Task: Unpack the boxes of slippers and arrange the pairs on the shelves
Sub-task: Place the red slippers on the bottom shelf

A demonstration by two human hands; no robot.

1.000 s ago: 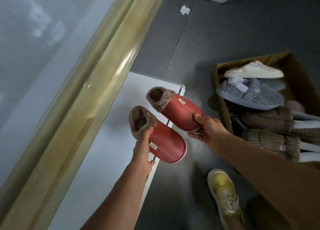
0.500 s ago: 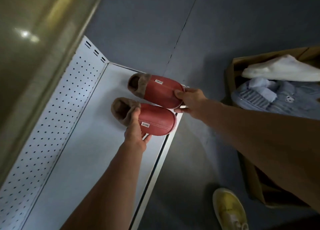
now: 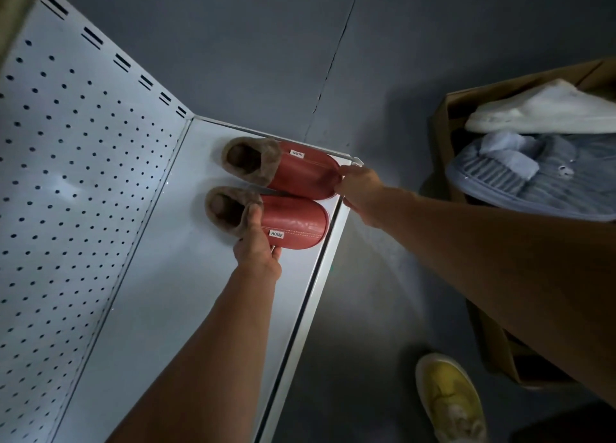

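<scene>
Cardboard box (image 3: 446, 136) cropped rightward — white slipper (image 3: 546, 112) partly cut.

White metal shelf (image 3: 186, 309) with perforated back panel (image 3: 66, 176) on its left. Two red leather-look slippers with brown fur lining sit on it at the far end, side by side, toes at the right front edge: far slipper (image 3: 300, 172), near slipper (image 3: 293, 224). Dark grey floor (image 3: 366, 309) carries brown cardboard box (image 3: 446, 136) at right.
</scene>
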